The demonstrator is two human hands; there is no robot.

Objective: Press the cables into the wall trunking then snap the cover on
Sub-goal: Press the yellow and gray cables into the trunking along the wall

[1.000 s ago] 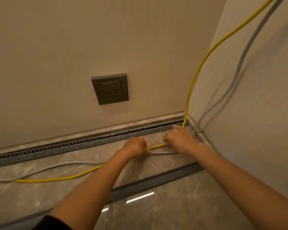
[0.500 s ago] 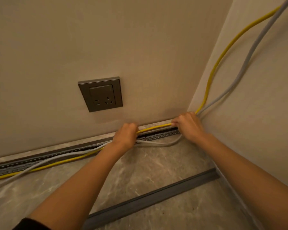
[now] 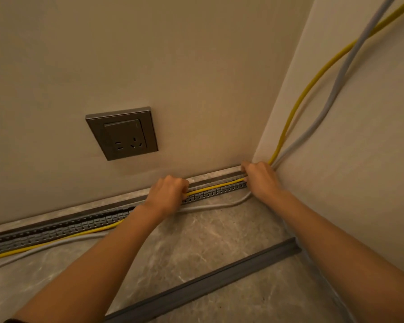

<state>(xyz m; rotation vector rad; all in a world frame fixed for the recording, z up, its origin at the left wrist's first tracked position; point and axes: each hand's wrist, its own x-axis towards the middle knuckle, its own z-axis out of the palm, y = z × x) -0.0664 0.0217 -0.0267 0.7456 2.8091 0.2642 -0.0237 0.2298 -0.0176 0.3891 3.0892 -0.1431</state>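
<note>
A grey slotted trunking (image 3: 63, 226) runs along the foot of the wall into the corner. A yellow cable (image 3: 216, 185) lies stretched along its top between my hands, then drops down the right wall. My left hand (image 3: 167, 194) is closed on the yellow cable at the trunking's middle. My right hand (image 3: 260, 179) grips the same cable at the corner end. A grey cable (image 3: 215, 206) lies on the floor just in front of the trunking and also climbs the right wall. The grey cover strip (image 3: 203, 284) lies loose on the floor nearer me.
A grey wall socket (image 3: 123, 134) sits on the back wall above the trunking. The right wall (image 3: 359, 159) meets the back wall at the corner. The floor is marbled stone.
Both hands carried the yellow cable from the floor up to the trunking at the wall. My right hand has shifted into the corner. The view has tilted up and closer.
</note>
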